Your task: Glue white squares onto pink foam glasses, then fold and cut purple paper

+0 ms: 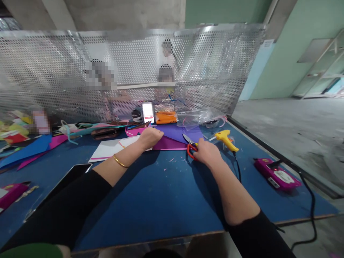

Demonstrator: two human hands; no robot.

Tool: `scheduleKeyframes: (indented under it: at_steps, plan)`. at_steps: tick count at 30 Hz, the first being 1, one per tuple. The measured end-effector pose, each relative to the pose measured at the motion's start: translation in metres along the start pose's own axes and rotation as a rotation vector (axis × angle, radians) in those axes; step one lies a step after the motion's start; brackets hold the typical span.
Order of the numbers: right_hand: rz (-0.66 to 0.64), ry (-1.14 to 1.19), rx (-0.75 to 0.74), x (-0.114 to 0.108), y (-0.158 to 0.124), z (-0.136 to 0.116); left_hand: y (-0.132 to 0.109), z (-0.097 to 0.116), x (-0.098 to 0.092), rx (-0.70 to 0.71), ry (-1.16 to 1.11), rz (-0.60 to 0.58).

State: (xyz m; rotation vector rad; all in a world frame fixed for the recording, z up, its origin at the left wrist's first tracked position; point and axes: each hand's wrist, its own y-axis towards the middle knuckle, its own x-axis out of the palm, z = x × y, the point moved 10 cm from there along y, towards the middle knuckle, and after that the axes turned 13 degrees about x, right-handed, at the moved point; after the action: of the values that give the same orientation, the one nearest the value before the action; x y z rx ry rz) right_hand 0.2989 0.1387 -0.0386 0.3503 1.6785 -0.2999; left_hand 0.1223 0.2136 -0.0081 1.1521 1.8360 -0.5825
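My left hand (150, 137) is curled shut, its knuckles pressing down on the magenta sheet (168, 144) where it meets a white paper (107, 149). A purple sheet (177, 132) lies just behind the magenta one. My right hand (206, 152) grips the red handles of a pair of scissors (190, 142), whose blades point toward the purple sheet. A gold bangle sits on my left wrist. Both forearms reach out over the blue tabletop (150, 193).
A yellow glue gun (227, 139) with a black cord lies right of the scissors, and a pink power strip (276, 174) lies near the right edge. A perforated metal screen (129, 68) closes the back, people behind it. Coloured paper scraps (29, 148) and a dark tablet (71, 174) lie left.
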Motion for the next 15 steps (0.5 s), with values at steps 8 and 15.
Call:
scheduleKeyframes:
  at_steps: [8, 15]
  plan:
    - [0.053, 0.122, 0.067, -0.015, 0.0, 0.008, -0.027, -0.021, -0.066, 0.017, 0.171, 0.236]
    - [0.068, 0.159, 0.138, -0.019, 0.002, 0.017, -0.063, -0.039, -0.116, -0.084, 0.296, 0.402]
